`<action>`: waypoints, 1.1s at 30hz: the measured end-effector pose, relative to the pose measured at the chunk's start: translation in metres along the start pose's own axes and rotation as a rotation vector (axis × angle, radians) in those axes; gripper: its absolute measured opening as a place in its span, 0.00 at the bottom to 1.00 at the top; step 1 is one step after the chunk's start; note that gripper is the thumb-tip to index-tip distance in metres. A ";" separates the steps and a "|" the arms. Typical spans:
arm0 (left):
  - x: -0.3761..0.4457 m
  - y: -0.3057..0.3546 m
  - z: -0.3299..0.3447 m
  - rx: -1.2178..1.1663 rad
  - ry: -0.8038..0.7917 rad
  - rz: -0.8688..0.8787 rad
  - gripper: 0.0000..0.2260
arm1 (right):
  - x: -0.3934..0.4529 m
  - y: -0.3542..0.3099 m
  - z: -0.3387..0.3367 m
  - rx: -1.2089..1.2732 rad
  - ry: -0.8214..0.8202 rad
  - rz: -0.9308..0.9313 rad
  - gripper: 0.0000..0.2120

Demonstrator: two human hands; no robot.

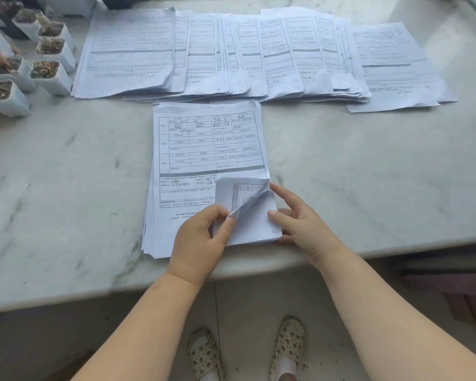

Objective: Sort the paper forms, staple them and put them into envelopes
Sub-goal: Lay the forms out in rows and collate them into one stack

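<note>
Forms [209, 160] sit stacked at the tabletop [66, 174] edge, my left grip [201, 240] pinching the top sheet's curled corner [245, 196], right fingers [283, 199] loose beside it; two sheets may lift together, missorting.

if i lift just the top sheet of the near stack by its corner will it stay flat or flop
Probably flop: the top sheet already curls over where the left hand pinches its corner. It looks thin and light, so it should lift easily. The loosely fanned stack beneath may shift, though the right hand rests at its edge.
</note>
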State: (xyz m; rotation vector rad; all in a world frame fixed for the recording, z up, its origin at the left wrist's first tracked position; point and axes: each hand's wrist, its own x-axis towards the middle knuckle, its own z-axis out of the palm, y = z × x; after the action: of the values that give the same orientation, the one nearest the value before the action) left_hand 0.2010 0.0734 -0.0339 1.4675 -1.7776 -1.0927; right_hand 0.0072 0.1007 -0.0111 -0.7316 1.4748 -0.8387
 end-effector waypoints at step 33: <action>0.147 0.120 0.003 0.095 0.151 0.300 0.18 | 0.080 -0.141 -0.130 0.369 0.368 0.089 0.10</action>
State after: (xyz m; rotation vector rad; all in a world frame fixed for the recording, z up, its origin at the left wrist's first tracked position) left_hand 0.1061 -0.0619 0.0595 1.2486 -1.8867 -0.7370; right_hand -0.1333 -0.0313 0.0657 -0.2408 1.5977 -1.1813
